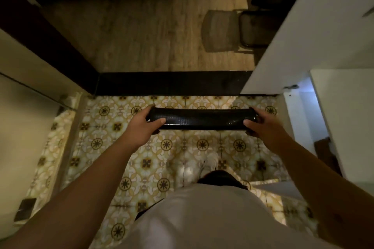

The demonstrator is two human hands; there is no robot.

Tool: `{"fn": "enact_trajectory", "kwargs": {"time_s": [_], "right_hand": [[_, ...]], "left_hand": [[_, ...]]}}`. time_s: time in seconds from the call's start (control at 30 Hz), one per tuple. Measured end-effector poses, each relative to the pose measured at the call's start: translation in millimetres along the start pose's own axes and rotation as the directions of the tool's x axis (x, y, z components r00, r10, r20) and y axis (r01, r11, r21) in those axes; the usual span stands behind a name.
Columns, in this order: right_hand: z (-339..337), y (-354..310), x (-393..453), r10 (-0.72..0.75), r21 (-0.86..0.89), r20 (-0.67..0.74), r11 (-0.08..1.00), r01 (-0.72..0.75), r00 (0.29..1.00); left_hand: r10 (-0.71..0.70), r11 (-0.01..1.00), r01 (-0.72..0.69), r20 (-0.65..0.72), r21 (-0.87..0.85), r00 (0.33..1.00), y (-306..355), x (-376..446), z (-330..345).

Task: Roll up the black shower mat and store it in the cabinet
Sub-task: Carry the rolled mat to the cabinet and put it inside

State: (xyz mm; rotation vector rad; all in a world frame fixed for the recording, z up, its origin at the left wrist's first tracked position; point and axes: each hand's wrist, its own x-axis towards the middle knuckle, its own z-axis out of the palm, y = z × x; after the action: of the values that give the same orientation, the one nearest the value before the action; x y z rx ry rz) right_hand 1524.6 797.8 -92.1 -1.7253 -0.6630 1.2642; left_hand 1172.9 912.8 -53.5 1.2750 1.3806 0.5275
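Observation:
The black shower mat (202,118) is rolled into a tight horizontal tube, held in the air above the patterned tile floor. My left hand (146,121) grips its left end, thumb on top and fingers wrapped behind. My right hand (261,122) grips its right end the same way. At the right stands a white cabinet (307,119) with its door (344,115) swung open; its inside is dim and a brown object lies low within.
A black threshold strip (172,84) separates the tiles from a wooden floor beyond. A chair (249,28) stands on the wood at the upper right. A pale wall and glass panel edge (66,105) run along the left. My foot (210,161) shows below the mat.

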Motion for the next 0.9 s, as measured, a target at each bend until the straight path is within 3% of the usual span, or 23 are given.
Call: {"fn": "enact_trajectory", "kwargs": {"time_s": [0.2, 0.33, 0.53, 0.67, 0.9], "right_hand": [[-41.3, -34.1, 68.5, -0.002, -0.018, -0.077, 1.0, 0.001, 0.997], [-76.4, -44.9, 86.1, 0.005, 0.011, -0.119, 1.0, -0.004, 0.993], [-124.6, -35.8, 91.8, 0.065, 0.12, -0.311, 0.992, -0.029, 0.948], [-143.2, -27.2, 84.1, 0.095, 0.186, -0.47, 0.982, -0.007, 0.878], [-145.3, -27.8, 69.0, 0.192, 0.368, -0.68, 0.924, 0.104, 0.707]], "left_hand": [[-0.004, 1.0, 0.004, 0.04, 0.01, 0.999, 55.3, 78.0, 35.2], [0.029, 0.999, -0.035, 0.145, 0.041, 0.989, 92.6, 127.3, 67.2], [0.013, 0.992, -0.054, 0.339, 0.111, 0.941, 141.3, 197.9, 128.5], [0.007, 0.976, -0.118, 0.519, 0.181, 0.855, 174.4, 245.1, 175.9], [0.118, 0.862, -0.444, 0.755, 0.244, 0.645, 248.6, 301.2, 261.0]]}}
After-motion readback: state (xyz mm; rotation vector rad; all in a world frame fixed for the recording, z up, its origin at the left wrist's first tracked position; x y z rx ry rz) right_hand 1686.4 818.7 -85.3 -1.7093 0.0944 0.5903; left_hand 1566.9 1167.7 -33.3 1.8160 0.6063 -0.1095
